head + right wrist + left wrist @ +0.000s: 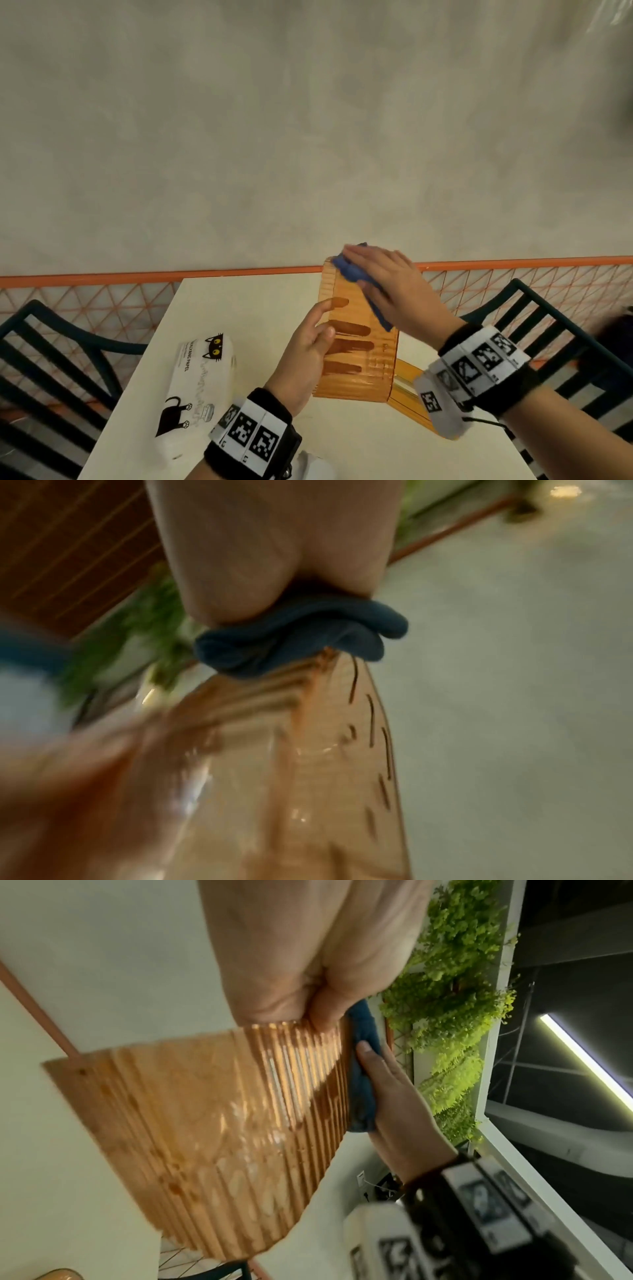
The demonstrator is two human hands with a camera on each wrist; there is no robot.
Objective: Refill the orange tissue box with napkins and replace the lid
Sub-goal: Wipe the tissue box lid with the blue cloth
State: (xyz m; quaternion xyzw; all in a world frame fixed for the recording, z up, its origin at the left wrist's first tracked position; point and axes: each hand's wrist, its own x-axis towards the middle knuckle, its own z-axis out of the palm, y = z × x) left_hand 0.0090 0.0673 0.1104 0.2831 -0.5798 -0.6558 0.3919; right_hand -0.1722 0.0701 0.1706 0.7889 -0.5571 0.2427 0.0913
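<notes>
The orange ribbed see-through tissue box (363, 356) is held up off the white table (239, 308), tilted, open and without its lid. My left hand (337, 325) grips one wall, thumb outside, fingers showing dark through the plastic. My right hand (383, 284) lies flat on a blue cloth (352, 274) and presses it against the box's far upper part. The left wrist view shows the box (212, 1137), the cloth (363, 1085) and the right hand (397, 1096). The orange lid (407, 390) lies on the table under my right wrist. A white napkin pack (202, 380) with black cats lies at the left.
Dark slatted chairs stand left (51, 342) and right (534, 315) of the table. An orange rail (137, 275) with mesh runs along the table's far edge below a plain wall. The right wrist view is blurred, showing the cloth (294, 639) on the box (325, 777).
</notes>
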